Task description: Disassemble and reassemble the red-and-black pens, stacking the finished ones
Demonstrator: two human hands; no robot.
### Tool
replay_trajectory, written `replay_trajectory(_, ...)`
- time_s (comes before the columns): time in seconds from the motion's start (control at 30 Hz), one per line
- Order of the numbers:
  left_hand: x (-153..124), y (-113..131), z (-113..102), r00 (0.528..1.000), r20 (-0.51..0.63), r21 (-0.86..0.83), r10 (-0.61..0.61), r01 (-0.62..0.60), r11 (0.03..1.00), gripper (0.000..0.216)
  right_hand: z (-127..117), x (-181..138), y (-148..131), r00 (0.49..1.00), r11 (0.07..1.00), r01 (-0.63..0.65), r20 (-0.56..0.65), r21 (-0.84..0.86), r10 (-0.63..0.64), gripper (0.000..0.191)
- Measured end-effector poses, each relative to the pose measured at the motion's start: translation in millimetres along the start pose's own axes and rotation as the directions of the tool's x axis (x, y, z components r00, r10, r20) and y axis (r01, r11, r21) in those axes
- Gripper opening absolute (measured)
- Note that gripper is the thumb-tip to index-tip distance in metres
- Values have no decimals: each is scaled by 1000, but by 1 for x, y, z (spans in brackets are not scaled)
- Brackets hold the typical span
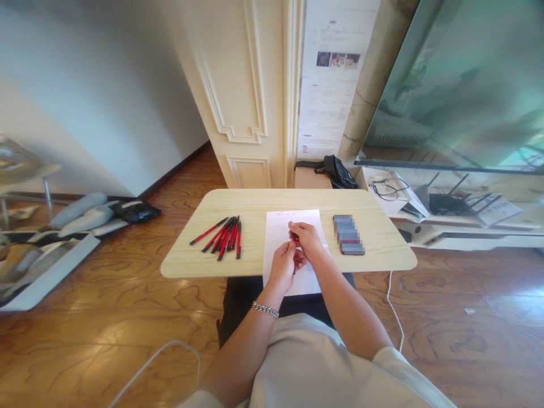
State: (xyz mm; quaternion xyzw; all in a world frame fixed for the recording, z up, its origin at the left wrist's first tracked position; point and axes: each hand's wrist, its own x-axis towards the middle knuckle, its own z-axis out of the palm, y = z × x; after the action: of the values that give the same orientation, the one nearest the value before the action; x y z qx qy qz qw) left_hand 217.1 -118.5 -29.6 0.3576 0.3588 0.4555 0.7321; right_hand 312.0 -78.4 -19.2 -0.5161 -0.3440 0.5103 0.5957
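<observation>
1. A red pen (pixel 294 249) sits at frame centre, pinched between both hands above a white sheet (pixel 280 226); its long axis runs roughly up-down in the frame.
2. The left hand (pixel 283 271) curls closed around its lower end; the right hand (pixel 305 238) grips the upper end.
3. The sheet overhangs the table's (pixel 255 201) near edge.
4. A pile of red-black pens (pixel 223 233) lies left; a phone (pixel 348 234) lies right, both well apart from the hands.

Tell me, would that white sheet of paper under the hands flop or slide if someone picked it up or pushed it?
The white sheet lies flat and looks thin, so it would probably droop when lifted. Its near edge overhangs the table, whose top looks smooth, so a push might slide it off.
</observation>
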Motion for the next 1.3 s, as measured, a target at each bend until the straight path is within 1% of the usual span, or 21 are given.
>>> replay_trajectory(0.13, 0, 0, -1, 1000, 20, -81, -18, 19, 997, 35, -3, 0, -2, 993, 992, -94, 83, 86, 87, 33)
replay_trajectory(0.23, 0, 1, -3, 999, 30, -100, -37, 40, 994, 35, -4, 0, -3, 983, 981, -147, 125, 127, 131, 33)
replay_trajectory(0.4, 2, 3, -5, 1000, 4, -70, -24, 24, 997, 35, -6, -1, -1, 996, 996, -75, 61, 50, 72, 35)
replay_trajectory(0.47, 2, 3, -6, 1000, -11, -61, -18, 18, 998, 35, -7, -2, -2, 993, 996, -75, 100, 47, 70, 35)
replay_trajectory(0.53, 2, 3, -6, 1000, -10, -53, -16, 15, 998, 36, -8, -2, -4, 983, 993, -93, 163, 76, 80, 35)
replay_trajectory(0.6, 2, 2, -6, 1000, -8, -40, -12, 11, 999, 36, -9, -3, -6, 978, 990, -110, 189, 93, 91, 37)
replay_trajectory(0.67, 2, 2, -7, 1000, -10, -29, 0, 0, 1000, 36, -9, -3, -7, 985, 994, -88, 155, 69, 76, 38)
replay_trajectory(0.77, 1, 2, -7, 1000, 1, -27, 14, -14, 1000, 35, -9, -2, -6, 997, 1000, -13, 77, 9, 12, 35)
replay_trajectory(0.83, 1, 3, -7, 1000, 14, -32, 21, -20, 999, 34, -10, -2, -4, 997, 1000, -7, 82, 6, 6, 34)
replay_trajectory(0.97, 0, 3, -7, 999, 21, -41, 31, -30, 999, 34, -12, -2, -2, 988, 998, -66, 142, 5, 65, 38)
replay_trajectory(1.1, 0, 2, -8, 999, 23, -40, 28, -27, 999, 34, -12, -2, -2, 996, 999, -4, 85, -43, 8, 38)
replay_trajectory(1.17, 0, 1, -8, 999, 24, -41, 28, -27, 999, 34, -12, -2, -2, 994, 1000, 0, 112, -26, 3, 36)
replay_trajectory(1.27, 0, 1, -8, 999, 19, -52, 27, -26, 998, 34, -12, -3, -3, 978, 998, -58, 204, 20, 53, 36)
replay_trajectory(1.3, 1, 1, -8, 1000, 15, -54, 25, -25, 998, 34, -12, -3, -3, 976, 998, -66, 209, 19, 61, 37)
